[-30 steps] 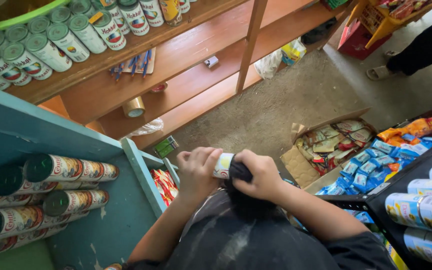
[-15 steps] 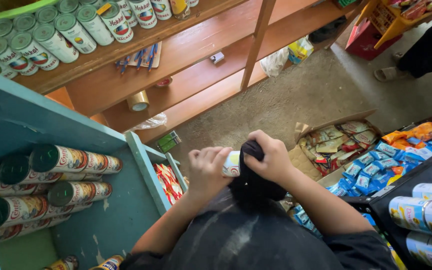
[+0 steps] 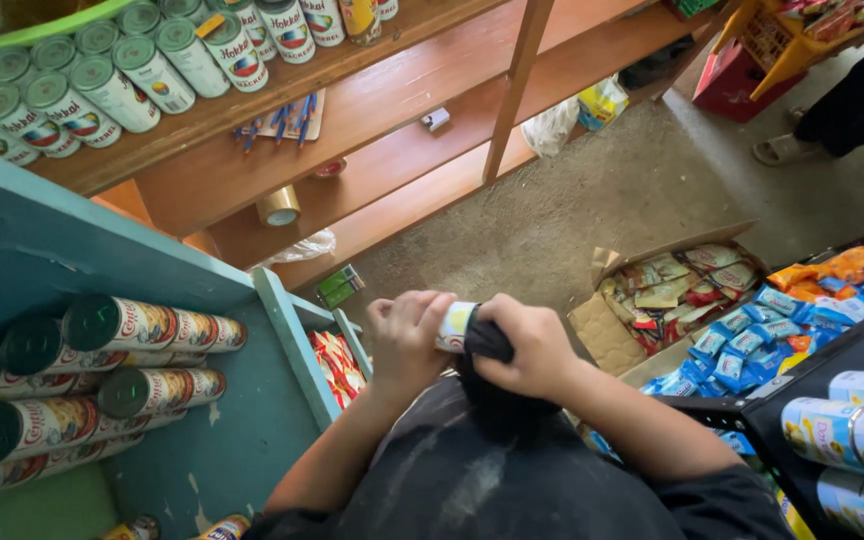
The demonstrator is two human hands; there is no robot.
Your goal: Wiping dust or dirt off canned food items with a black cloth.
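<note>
You hold a can [image 3: 455, 325] in front of your chest.
Your left hand [image 3: 407, 335] grips it at one end; your right hand [image 3: 532, 345] presses a black cloth [image 3: 487, 342] around the other.

Shelves and floor, with their loads

Wooden shelves [image 3: 382, 110] carry green-lidded cans [image 3: 142, 70], pens [image 3: 272, 120] and a tape roll [image 3: 279, 206]; the teal shelf [image 3: 152, 260] holds lying tubes [image 3: 142, 325]; the concrete floor [image 3: 602, 200] bears a cardboard box [image 3: 607, 330] of sachets.
</note>
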